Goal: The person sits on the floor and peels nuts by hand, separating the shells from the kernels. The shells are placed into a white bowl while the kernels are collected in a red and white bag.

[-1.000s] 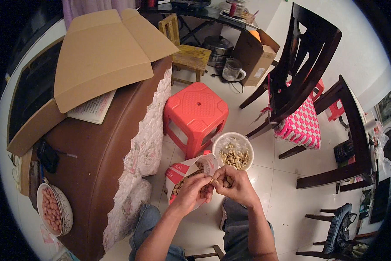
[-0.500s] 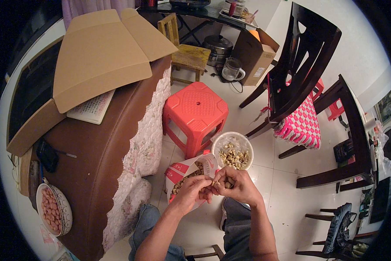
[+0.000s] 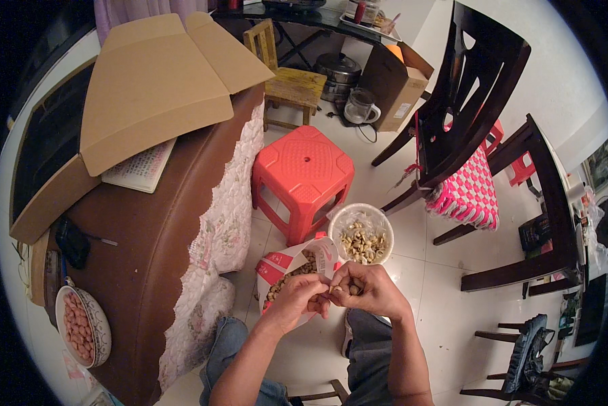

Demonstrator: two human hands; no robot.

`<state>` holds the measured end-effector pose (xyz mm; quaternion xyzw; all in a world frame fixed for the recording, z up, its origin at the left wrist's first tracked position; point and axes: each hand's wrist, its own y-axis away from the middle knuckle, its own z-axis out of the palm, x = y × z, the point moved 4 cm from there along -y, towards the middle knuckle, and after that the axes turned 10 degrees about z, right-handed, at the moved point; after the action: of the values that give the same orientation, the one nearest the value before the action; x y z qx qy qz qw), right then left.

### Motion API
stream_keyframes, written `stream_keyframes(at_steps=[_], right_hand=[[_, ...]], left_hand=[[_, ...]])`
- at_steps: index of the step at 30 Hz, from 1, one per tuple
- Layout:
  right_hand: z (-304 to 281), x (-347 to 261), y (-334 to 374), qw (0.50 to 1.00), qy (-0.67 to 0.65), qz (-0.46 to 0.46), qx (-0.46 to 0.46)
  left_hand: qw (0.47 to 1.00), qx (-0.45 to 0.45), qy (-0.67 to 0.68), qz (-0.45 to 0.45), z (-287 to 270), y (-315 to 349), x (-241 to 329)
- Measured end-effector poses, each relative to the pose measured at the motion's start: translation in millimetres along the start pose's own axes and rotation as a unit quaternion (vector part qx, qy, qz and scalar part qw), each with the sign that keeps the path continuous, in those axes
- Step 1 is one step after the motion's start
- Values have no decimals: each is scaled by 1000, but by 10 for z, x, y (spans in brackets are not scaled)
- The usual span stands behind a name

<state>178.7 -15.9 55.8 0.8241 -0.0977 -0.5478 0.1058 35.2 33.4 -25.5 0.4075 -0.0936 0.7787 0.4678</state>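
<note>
Just below centre, toward six o'clock: noted left hand [image 3: 295, 301], thumb and fingertips drawn together in a narrow pinch on a small pale piece [image 3: 331, 289]. Found at five o'clock: right hand [image 3: 375, 289], meeting the left at the fingertips and pinching the same piece from the opposite side. Observed within the curled right fingers: several rounded brownish pieces [image 3: 355, 287]. Cannot tell their number, nor the exact form of the pinched piece, owing to small size and covering fingers.

Located at six o'clock, partly hidden behind the left hand: red-and-white carton [image 3: 275, 268], open at the top, holding many small brown nuts [image 3: 305, 266]. Recorded at four o'clock, near centre and just beyond the right hand: white bowl [image 3: 391, 238] with clear plastic lining, containing a heap of yellowish-brown fragments [image 3: 363, 245].

Sighted just above centre at twelve o'clock: red plastic stool [image 3: 306, 157], upright on a pale tiled floor [image 3: 446, 325]. Logged at eight o'clock, well apart from both hands: patterned bowl [image 3: 102, 331] full of pinkish oval kernels [image 3: 78, 325]. Registered at nine o'clock: brown padded surface [image 3: 162, 223], edged with quilted floral cloth [image 3: 222, 237]. Listed at ten o'clock: opened cardboard box [image 3: 155, 81]. Entered at two o'clock: dark wooden chair [image 3: 483, 118] with pink-and-white woven seat cover [image 3: 465, 193].
</note>
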Motion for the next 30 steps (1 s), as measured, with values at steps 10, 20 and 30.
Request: stream_keyframes(at_steps=[10,20,30], right_hand=[[-69,107,13,997,-74,17,15],[-1009,940,-232,909,5,94,405],[-481,922,-480,730,-672,68,105]], left_hand=[[995,8,97,-31,90,-2,52],[975,140,164,51,-71,-40,-8],[983,172,-7,56,37,39,187]])
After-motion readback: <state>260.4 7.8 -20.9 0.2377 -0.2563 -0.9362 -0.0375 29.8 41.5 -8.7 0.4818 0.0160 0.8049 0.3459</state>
